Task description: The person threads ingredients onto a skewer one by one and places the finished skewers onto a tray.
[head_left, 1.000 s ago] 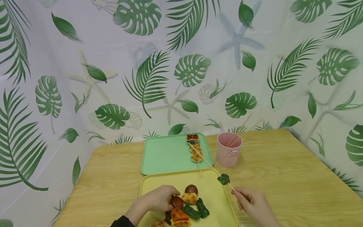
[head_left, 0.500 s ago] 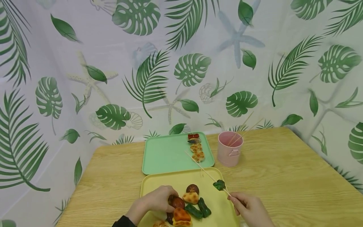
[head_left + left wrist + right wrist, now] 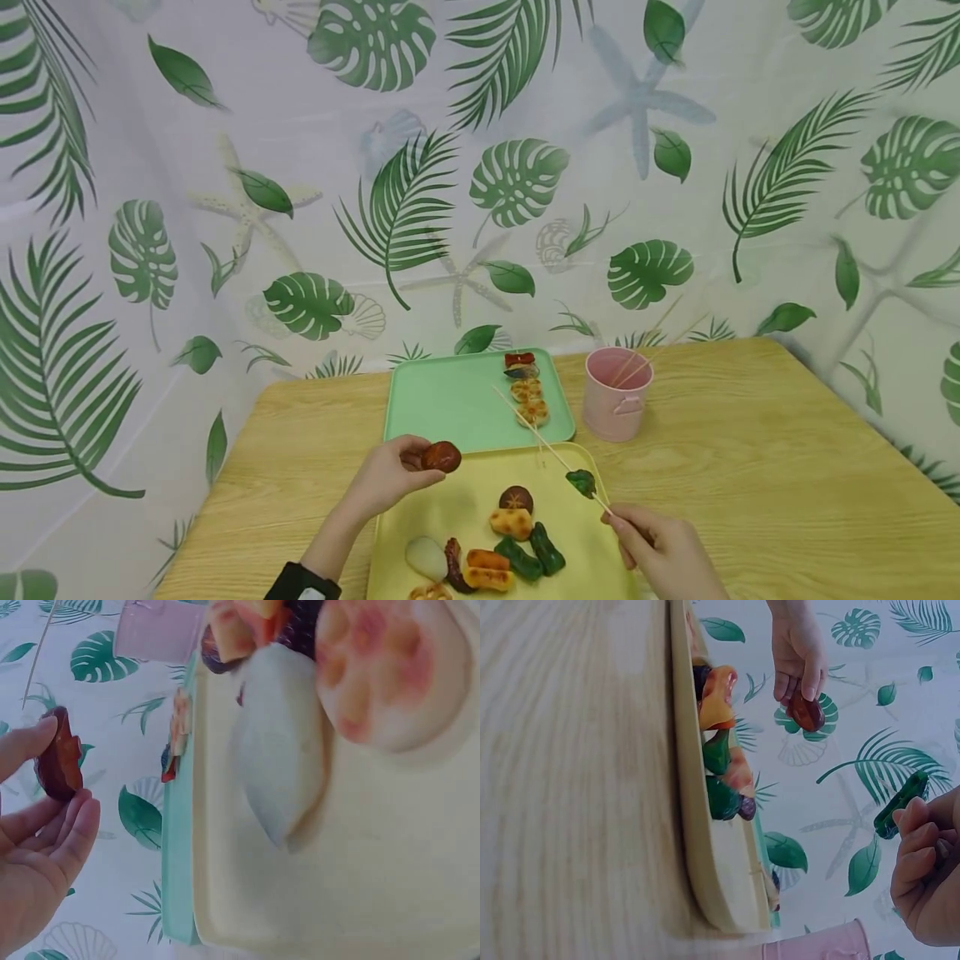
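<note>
My left hand [image 3: 378,477] pinches a glossy reddish-brown, rounded toy food piece [image 3: 441,457] between thumb and fingers, raised above the yellow tray [image 3: 465,512]; the left wrist view shows the same piece [image 3: 60,757] from the side. At the tray's right edge, my right hand [image 3: 663,546] pinches the lower end of a wooden skewer [image 3: 551,447]. A dark green toy pepper piece [image 3: 581,482] is threaded on it, close to the fingertips. The skewer's bare tip points up and left, toward the other hand's side.
On the yellow tray lie a star-cut mushroom [image 3: 516,499], a toasted yellow piece [image 3: 512,523], green peppers [image 3: 547,548], an orange-and-yellow piece [image 3: 487,571] and a pale piece [image 3: 426,558]. Behind, a green tray [image 3: 450,408] bears a loaded skewer [image 3: 528,402]. A pink bucket [image 3: 611,414] holds skewers.
My left hand has lifted the reddish-brown piece off the yellow tray, moving up and left and uncovering the pale and dark red pieces. The right hand with the skewer has shifted slightly left and lower.
</note>
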Action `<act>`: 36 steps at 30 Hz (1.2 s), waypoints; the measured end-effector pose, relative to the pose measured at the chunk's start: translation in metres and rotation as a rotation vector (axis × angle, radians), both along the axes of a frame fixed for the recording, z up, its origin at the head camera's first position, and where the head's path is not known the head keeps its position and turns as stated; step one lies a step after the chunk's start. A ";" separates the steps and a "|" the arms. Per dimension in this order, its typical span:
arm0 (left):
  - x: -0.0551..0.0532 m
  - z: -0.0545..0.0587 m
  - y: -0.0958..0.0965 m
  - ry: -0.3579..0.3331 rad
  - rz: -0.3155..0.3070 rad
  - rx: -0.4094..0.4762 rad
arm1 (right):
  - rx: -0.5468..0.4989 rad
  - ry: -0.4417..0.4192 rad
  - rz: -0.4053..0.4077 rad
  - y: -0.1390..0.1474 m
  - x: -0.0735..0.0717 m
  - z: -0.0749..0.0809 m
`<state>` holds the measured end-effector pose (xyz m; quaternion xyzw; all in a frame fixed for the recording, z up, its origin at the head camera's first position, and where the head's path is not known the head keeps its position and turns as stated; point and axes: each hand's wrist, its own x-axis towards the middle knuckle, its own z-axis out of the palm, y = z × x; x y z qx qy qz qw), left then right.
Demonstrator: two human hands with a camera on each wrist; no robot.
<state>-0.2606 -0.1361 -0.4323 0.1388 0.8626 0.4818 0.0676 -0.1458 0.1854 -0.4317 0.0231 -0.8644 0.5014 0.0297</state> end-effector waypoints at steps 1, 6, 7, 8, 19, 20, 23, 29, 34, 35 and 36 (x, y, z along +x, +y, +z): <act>0.000 0.002 0.001 -0.009 0.038 0.010 | -0.003 0.007 0.008 -0.001 0.000 0.001; 0.001 0.008 0.006 -0.084 0.175 0.142 | 0.026 0.121 0.016 -0.005 0.004 0.004; 0.002 0.009 0.007 -0.099 0.186 0.178 | 0.045 0.175 0.018 -0.006 0.005 0.004; 0.002 0.010 0.008 -0.113 0.193 0.210 | 0.069 0.238 0.022 -0.007 0.006 0.003; -0.002 0.013 0.008 -0.132 0.232 0.397 | 0.188 0.510 0.167 -0.024 0.020 -0.003; -0.002 0.013 0.007 -0.137 0.237 0.416 | 0.199 0.552 0.173 -0.027 0.020 -0.005; -0.001 0.013 0.008 -0.159 0.242 0.492 | 0.251 0.642 0.181 -0.037 0.019 -0.010; -0.001 0.014 0.013 -0.245 0.230 0.674 | 0.292 0.727 0.171 -0.045 0.015 -0.013; -0.003 0.014 0.013 -0.242 0.269 0.682 | 0.276 0.775 0.167 -0.048 0.014 -0.011; -0.003 0.014 0.013 -0.238 0.273 0.679 | 0.279 0.776 0.167 -0.048 0.014 -0.011; -0.003 0.014 0.013 -0.236 0.278 0.679 | 0.283 0.777 0.164 -0.048 0.014 -0.011</act>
